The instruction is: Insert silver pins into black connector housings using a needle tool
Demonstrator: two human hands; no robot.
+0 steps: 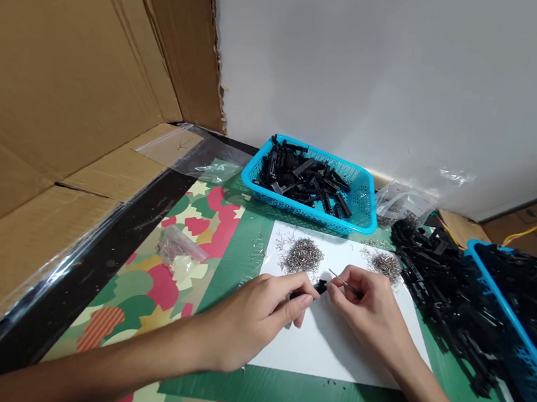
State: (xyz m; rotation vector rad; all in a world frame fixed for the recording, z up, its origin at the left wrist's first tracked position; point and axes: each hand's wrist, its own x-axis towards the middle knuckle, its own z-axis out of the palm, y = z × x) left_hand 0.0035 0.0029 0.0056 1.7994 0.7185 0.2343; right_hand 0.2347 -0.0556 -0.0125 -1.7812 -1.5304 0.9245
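Black part (321, 287) pinched in left hand (264, 306), rod (338, 277) in right hand (370, 302); slipping might scatter pins (305, 256) past paper's (314, 356) far edge.

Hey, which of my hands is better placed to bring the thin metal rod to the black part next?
Probably your right hand: it holds the thin metal rod close to the black part, which your left hand grips.

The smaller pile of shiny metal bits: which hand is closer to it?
Right. The right hand is just on the near side of the smaller pile; the left hand is farther away, to its left.
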